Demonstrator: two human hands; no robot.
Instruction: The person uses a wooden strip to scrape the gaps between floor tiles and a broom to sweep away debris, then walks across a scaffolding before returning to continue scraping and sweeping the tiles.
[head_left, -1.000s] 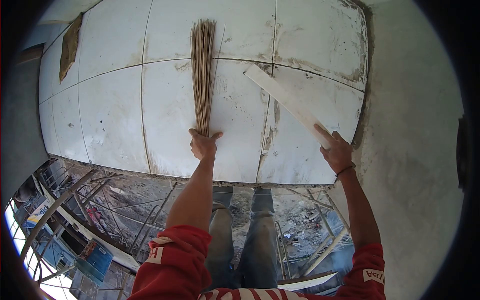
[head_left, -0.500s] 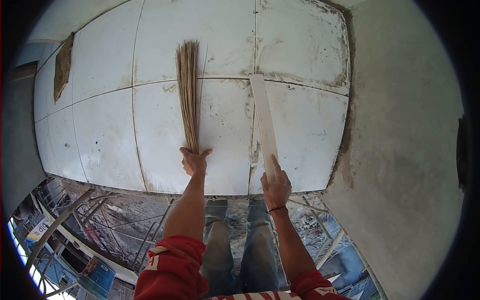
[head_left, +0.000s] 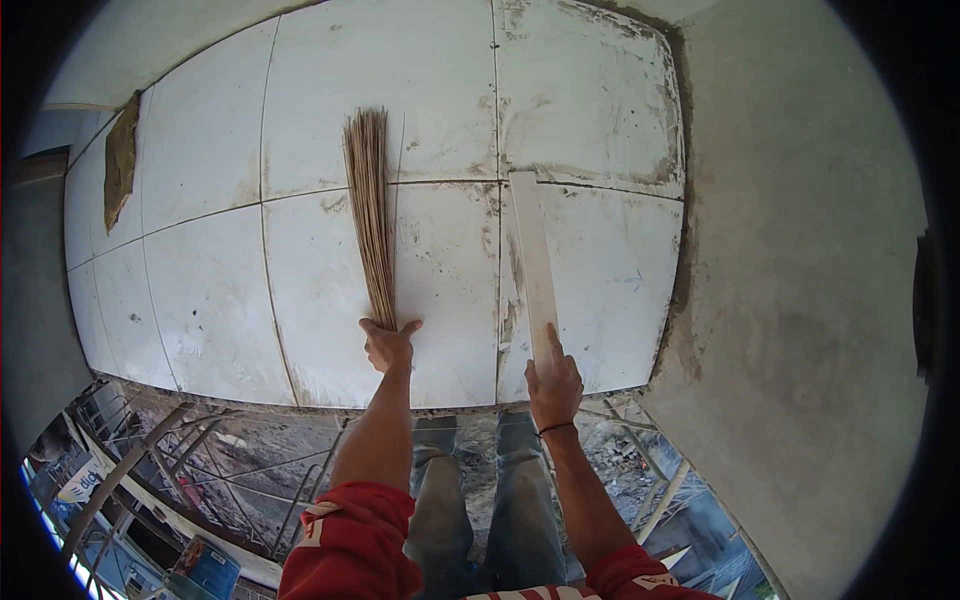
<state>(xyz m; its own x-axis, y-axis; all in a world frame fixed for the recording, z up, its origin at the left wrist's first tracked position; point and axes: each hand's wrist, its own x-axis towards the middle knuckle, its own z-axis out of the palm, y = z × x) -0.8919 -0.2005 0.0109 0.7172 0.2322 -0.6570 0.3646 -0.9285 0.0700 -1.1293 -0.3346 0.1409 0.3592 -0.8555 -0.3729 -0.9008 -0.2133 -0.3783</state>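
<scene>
My left hand [head_left: 388, 345] is closed around the bound lower end of a stick broom [head_left: 369, 205], whose thin brown bristles fan out away from me over white tiles. In my right hand [head_left: 555, 388] is the near end of a long, flat, pale strip [head_left: 536, 260], with my index finger stretched along it. The strip lies over the tiles just right of a vertical joint, its far end close to the horizontal joint. Grey-brown smears mark the white tiled surface [head_left: 330, 270] around both things.
A torn brown piece [head_left: 121, 165] sits at the far left of the tiles. A grey plastered wall [head_left: 800, 300] rises on the right. Below the tiles' near edge are metal scaffold pipes [head_left: 130, 478], my legs [head_left: 440, 500] and rubble-strewn ground [head_left: 265, 450].
The whole view has shifted, so tiles, hands and broom appear lower. Against the vertical joint, the pale strip has moved slightly right. Both hands keep their hold.
</scene>
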